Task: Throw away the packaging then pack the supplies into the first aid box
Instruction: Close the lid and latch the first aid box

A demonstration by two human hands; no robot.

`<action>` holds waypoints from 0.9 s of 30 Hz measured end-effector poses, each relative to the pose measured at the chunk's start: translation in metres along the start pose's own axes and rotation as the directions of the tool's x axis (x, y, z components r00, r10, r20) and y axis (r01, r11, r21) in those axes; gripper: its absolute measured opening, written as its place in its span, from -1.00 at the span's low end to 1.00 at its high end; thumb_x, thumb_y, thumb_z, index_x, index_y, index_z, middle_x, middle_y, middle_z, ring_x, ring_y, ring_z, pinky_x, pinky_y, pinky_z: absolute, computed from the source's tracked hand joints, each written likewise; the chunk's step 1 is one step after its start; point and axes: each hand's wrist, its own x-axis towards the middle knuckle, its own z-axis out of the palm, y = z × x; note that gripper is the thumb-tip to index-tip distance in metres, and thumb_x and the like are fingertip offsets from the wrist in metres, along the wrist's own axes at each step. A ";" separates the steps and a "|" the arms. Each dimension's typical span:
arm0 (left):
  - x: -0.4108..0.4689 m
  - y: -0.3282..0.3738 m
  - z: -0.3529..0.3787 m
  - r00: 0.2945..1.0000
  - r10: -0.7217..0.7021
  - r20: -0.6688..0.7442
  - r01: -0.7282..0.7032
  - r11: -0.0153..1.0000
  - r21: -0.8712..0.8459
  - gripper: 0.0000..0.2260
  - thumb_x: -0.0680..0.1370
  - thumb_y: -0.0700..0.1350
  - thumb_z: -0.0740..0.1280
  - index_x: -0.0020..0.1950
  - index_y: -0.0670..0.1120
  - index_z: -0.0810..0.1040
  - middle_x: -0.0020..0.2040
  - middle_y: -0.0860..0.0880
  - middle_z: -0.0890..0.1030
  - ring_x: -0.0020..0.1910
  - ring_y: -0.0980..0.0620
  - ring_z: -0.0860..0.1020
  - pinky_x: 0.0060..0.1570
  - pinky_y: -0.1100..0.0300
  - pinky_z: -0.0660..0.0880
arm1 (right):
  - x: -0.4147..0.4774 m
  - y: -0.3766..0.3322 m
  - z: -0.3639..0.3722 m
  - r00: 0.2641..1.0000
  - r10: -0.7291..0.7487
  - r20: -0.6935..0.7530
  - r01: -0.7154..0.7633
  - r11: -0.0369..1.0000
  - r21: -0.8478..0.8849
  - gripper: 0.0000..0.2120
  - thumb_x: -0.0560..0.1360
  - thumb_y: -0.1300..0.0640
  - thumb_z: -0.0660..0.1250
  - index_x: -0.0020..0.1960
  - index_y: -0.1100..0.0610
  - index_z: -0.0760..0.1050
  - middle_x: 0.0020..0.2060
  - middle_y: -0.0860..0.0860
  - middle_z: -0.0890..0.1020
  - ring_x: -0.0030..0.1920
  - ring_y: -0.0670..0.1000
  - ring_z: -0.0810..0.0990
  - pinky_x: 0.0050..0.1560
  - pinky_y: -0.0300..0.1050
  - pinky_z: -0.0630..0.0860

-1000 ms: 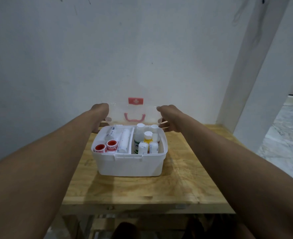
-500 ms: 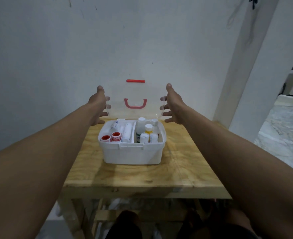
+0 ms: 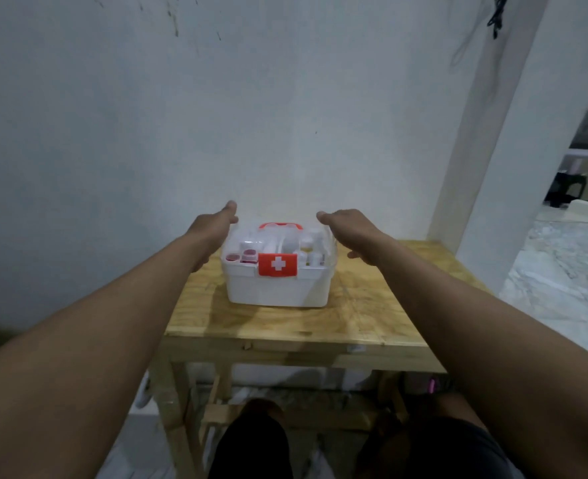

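Observation:
The white first aid box stands on the wooden table, its clear lid down over it. A red latch with a white cross sits at the front, and a red handle on top. Bottles and red-capped rolls show through the lid. My left hand is at the lid's left edge with its fingers straight. At the lid's right edge, my right hand lies palm down with relaxed fingers. Whether either hand touches the lid is unclear.
A white wall stands right behind the table, and a pillar rises at the right. Tiled floor opens to the right. My knees are under the table's near edge.
The lid has swung from upright down onto the box, and both hands came down with it. The latch now shows at the front. The camera has pulled back.

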 end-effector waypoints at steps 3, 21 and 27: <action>-0.011 -0.008 0.008 0.977 0.204 -0.065 -0.187 0.959 0.211 -0.47 0.63 0.24 0.14 0.44 -0.07 0.49 0.48 -0.10 0.44 0.41 -0.15 0.43 0.39 0.02 0.34 | -0.007 0.002 0.011 0.984 -0.179 -0.020 0.172 0.966 -0.193 -0.50 0.60 -0.07 0.24 0.38 0.26 0.47 0.36 0.14 0.52 0.28 0.15 0.52 0.28 0.05 0.46; -0.031 -0.057 0.039 0.782 0.623 -0.025 -0.509 0.660 0.553 -0.47 0.64 0.25 -0.02 0.52 0.07 0.38 0.55 -0.05 0.33 0.56 -0.10 0.20 0.48 -0.11 0.18 | -0.046 0.036 0.038 0.929 -0.369 -0.017 0.341 0.874 -0.347 -0.49 0.69 -0.12 -0.03 0.57 0.06 0.23 0.59 0.02 0.18 0.59 -0.03 0.03 0.50 -0.03 0.12; -0.034 -0.059 0.031 0.782 0.620 0.066 -0.522 0.592 0.614 -0.26 0.47 0.44 0.07 0.56 0.09 0.29 0.58 -0.05 0.27 0.57 -0.13 0.18 0.45 -0.15 0.23 | -0.061 0.036 0.037 0.947 -0.320 0.030 0.314 0.901 -0.299 -0.32 0.58 -0.33 0.09 0.61 -0.06 0.09 0.62 -0.03 -0.04 0.58 0.07 0.10 0.48 0.13 0.22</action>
